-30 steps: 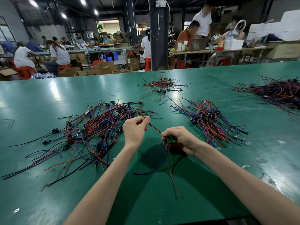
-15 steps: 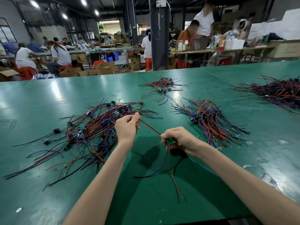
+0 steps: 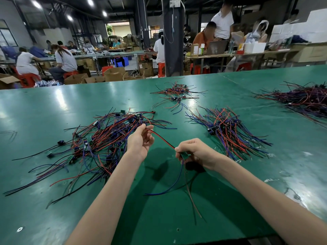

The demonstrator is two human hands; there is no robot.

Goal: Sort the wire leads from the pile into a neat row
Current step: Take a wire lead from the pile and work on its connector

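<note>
A tangled pile of red, blue and black wire leads (image 3: 99,142) with small green boards lies on the green table (image 3: 177,218) at left. My left hand (image 3: 140,141) pinches the far end of a red and black wire pair (image 3: 161,138) at the pile's right edge. My right hand (image 3: 194,151) grips a small green board (image 3: 184,155) at the pair's near end. From it a blue lead (image 3: 169,186) and a brown lead (image 3: 192,197) hang down onto the table. A sorted fan of leads (image 3: 228,131) lies right of my hands.
A smaller heap of leads (image 3: 177,93) lies at the table's far middle and a dark bundle (image 3: 304,99) at the far right. Beyond the table's far edge people sit at benches among cardboard boxes, and a dark pillar (image 3: 172,38) stands behind.
My left hand has slid left and away along the red and black pair, stretching it out from the board. My right hand has stayed nearly in place.
</note>
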